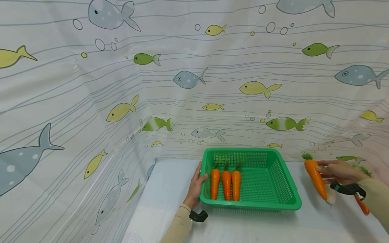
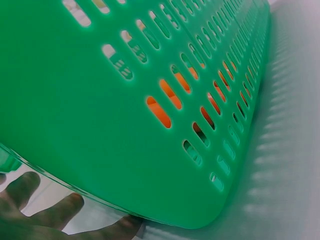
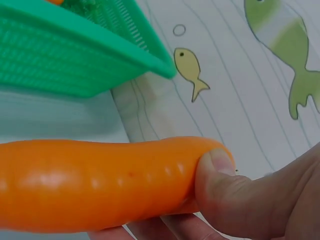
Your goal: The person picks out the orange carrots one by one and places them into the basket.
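A green plastic basket (image 1: 258, 205) stands on the white table, with three orange carrots (image 1: 227, 185) side by side at its left end, leafy tops toward the back. My left hand (image 1: 194, 187) holds the basket's left side, thumb over the rim and fingers along the outer wall. In the left wrist view the basket wall (image 2: 90, 140) fills most of the picture, and orange shows through its slots. To the right of the basket, my right hand (image 1: 340, 171) pinches another carrot (image 1: 316, 179) near its leafy end, its tip slanting down toward me. Thumb and fingers grip that carrot (image 3: 100, 182) in the right wrist view.
Below my right hand lies a whitish vegetable (image 1: 331, 196), mostly hidden. One more carrot (image 1: 362, 205) lies on the table by the right wrist, partly covered by the forearm. A fish-patterned sheet (image 1: 188, 118) rises behind and beside the table (image 1: 164, 189).
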{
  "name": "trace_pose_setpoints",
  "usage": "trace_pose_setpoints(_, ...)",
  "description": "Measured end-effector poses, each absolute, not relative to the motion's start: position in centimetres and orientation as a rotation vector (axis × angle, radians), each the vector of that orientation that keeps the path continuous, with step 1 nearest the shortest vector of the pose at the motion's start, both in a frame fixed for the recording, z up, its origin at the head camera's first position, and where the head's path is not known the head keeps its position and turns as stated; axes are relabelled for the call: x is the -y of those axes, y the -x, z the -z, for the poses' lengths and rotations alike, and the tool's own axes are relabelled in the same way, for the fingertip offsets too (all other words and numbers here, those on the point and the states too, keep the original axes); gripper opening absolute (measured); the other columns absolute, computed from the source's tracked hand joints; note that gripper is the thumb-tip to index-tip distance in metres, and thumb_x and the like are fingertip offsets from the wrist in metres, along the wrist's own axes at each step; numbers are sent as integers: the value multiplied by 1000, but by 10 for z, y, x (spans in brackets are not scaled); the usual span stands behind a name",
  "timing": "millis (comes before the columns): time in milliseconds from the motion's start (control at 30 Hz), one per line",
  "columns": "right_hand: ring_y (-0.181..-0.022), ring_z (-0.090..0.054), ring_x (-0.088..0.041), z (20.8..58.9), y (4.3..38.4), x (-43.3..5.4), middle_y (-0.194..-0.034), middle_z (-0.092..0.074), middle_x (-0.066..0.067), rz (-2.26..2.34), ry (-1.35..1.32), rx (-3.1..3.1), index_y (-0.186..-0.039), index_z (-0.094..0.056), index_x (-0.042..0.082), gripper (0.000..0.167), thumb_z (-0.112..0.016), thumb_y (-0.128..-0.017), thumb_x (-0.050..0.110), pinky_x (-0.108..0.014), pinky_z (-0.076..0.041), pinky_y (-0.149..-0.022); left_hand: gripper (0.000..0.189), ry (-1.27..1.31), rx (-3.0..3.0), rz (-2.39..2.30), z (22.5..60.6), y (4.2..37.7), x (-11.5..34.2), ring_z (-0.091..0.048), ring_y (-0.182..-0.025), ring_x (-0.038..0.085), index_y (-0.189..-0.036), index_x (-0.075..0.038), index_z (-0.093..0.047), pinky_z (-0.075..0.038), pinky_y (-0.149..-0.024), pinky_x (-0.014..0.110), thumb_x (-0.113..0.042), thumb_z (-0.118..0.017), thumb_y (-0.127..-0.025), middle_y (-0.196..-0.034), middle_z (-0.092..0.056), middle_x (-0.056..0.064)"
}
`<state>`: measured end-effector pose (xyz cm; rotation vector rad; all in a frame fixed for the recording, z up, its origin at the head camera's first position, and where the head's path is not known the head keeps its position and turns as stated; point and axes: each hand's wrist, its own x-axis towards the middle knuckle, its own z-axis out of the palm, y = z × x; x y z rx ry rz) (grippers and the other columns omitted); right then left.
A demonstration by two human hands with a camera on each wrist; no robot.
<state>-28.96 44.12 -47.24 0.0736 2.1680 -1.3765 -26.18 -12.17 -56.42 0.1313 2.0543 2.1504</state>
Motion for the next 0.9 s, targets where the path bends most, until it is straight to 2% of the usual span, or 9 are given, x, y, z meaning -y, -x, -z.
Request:
trace_pose_setpoints(233,-104,-69,-15,471,297,-424,-113,-69,-1,1415,-62,-2137,-156,0,-25,75,-46,-114,16,-40,-63,-93,68,-119,-2053,-2162,563,260,121,-21,-163,36,-172,-33,-10,-18,-129,67,-25,-42,-113,-176,-26,9)
trace_pose_setpoints(500,-103,-71,-19,465,299,-405,-111,-71,-2,1485,-10,-2103,-158,-9,-22,72,-48,-114,19,-42,-63,-94,68,-122,-2055,-2165,562,259,120,-20,-163,36,-173,-31,-10,-17,-129,67,-25,-42,-113,-176,-26,9)
trace_pose_setpoints(733,-105,-71,-20,456,301,-388,-112,-71,-3,1492,20,-2098,-159,-8,-21,72,-48,-114,18,-44,-63,-96,68,-131,-2042,-2171,563,262,121,-20,-164,35,-172,-35,-11,-18,-129,66,-24,-42,-113,-176,-27,8)
trace_pose_setpoints(900,-108,-71,-20,449,301,-377,-116,-71,-3,1483,65,-2090,-159,-8,-21,71,-46,-114,18,-45,-62,-97,68,-135,-2057,-2166,564,261,121,-22,-163,35,-173,-31,-9,-18,-129,66,-23,-41,-113,-176,-28,9)
